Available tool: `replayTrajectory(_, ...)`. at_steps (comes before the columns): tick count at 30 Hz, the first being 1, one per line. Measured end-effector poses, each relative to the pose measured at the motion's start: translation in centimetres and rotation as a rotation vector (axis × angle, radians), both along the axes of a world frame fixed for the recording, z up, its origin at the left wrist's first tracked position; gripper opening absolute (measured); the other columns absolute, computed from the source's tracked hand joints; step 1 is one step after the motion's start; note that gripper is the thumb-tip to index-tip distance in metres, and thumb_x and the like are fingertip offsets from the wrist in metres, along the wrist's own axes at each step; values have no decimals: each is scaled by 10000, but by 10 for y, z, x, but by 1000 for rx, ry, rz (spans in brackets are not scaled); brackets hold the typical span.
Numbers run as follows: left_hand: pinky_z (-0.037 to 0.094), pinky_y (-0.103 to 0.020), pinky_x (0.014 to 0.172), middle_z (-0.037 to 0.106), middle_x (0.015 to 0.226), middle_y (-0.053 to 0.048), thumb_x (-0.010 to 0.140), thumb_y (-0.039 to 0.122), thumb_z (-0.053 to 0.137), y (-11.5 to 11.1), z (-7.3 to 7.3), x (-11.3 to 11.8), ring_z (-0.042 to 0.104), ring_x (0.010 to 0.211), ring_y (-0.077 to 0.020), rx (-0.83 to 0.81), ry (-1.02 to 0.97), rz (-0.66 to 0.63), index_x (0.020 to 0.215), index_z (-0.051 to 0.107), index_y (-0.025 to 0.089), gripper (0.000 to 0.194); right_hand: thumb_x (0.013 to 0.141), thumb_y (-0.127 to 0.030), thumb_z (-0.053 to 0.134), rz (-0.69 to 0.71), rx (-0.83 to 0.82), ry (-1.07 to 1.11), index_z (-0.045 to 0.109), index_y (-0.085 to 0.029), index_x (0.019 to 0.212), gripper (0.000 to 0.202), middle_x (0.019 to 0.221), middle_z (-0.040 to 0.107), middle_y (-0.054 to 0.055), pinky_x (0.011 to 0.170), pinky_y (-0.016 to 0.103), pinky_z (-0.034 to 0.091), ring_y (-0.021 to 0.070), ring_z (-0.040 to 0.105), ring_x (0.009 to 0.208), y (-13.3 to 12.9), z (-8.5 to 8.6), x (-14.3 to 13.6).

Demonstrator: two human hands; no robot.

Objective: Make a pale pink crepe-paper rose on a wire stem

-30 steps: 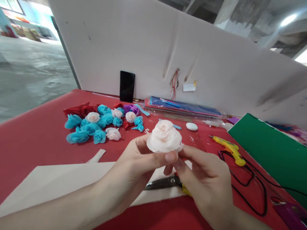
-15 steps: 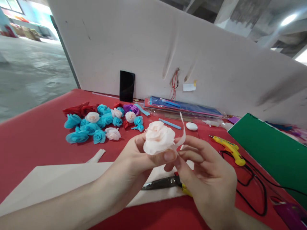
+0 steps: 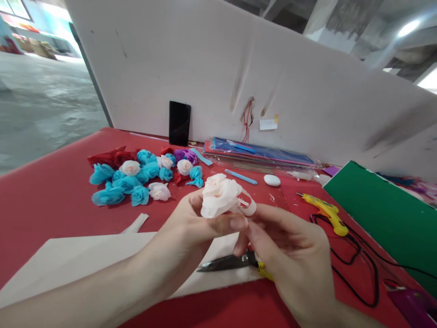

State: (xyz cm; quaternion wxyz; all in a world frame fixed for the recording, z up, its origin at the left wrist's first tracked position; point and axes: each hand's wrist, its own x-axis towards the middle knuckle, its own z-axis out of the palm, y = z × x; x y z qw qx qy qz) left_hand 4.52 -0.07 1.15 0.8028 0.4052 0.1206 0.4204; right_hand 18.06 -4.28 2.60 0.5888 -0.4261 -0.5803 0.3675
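Note:
My left hand (image 3: 201, 228) is closed on a pale pink paper rose (image 3: 220, 197), with the thumb pressed along its base. A thin pale paper strip (image 3: 251, 207) loops out from the flower's right side. My right hand (image 3: 293, 250) pinches the end of that strip near the rose's base, its fingertips close to my left thumb. Below both hands, scissors (image 3: 227, 263) with dark blades and a yellow handle lie on a cream paper sheet (image 3: 99, 255); my right hand partly hides the handle.
Blue, pink, red and purple paper flowers (image 3: 139, 196) are heaped at the left on the red table (image 3: 41, 191). A phone (image 3: 179, 123) leans on the white panel. At the right lie a yellow glue gun (image 3: 324, 208) with a black cord and a green board (image 3: 382, 218).
The paper strip stood upright beside the rose before; now it is bent down into a loop against it. The rose is tilted slightly, and my right hand has turned a little inward.

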Motion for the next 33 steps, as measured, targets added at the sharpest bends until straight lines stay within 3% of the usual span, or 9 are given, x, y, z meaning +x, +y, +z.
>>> replayTrajectory(7, 440, -206, 584, 607, 588, 26, 806, 206, 750, 4, -1, 0, 587, 623, -120, 100, 50, 36, 766, 681, 166, 89, 800, -72, 683, 84, -86, 104, 814, -358, 857, 320, 519, 688, -75, 483, 75, 469, 33, 590, 473, 0, -2, 4)
replayTrajectory(12, 452, -206, 655, 671, 648, 35, 856, 202, 701, 6, -4, -3, 564, 637, -103, 157, 59, 63, 764, 721, 211, 95, 835, -106, 689, 70, -101, 140, 810, -362, 874, 286, 541, 694, -88, 507, 67, 461, 21, 605, 505, 4, -3, 5)
replayTrajectory(17, 425, -201, 652, 670, 629, 55, 882, 234, 680, 6, -3, -3, 534, 631, -102, 151, 69, 78, 792, 733, 249, 106, 855, -111, 685, 107, -133, 161, 808, -340, 890, 262, 556, 701, -80, 520, 76, 450, 22, 603, 525, 5, -5, 6)
replayTrajectory(22, 435, -242, 672, 651, 622, 43, 863, 305, 705, 5, -3, -2, 502, 557, -99, 122, 83, 70, 748, 707, 212, 148, 856, -181, 724, 189, -259, 298, 806, -277, 838, 127, 531, 693, -54, 477, 77, 394, 13, 523, 466, 6, -3, 5)
replayTrajectory(28, 474, -309, 716, 667, 588, 7, 871, 377, 689, 4, -3, -3, 638, 656, -180, 134, 104, 22, 775, 721, 200, 204, 865, -227, 723, 277, -352, 364, 808, -257, 843, 93, 531, 684, -40, 490, 98, 385, 22, 487, 473, 6, 0, 6)
replayTrajectory(33, 491, -308, 702, 685, 599, 17, 836, 410, 729, 6, -4, -4, 649, 628, -177, 142, 91, 2, 859, 736, 216, 196, 871, -244, 720, 293, -359, 348, 787, -240, 814, 88, 540, 672, -44, 499, 129, 360, 34, 459, 485, 3, 0, 6)
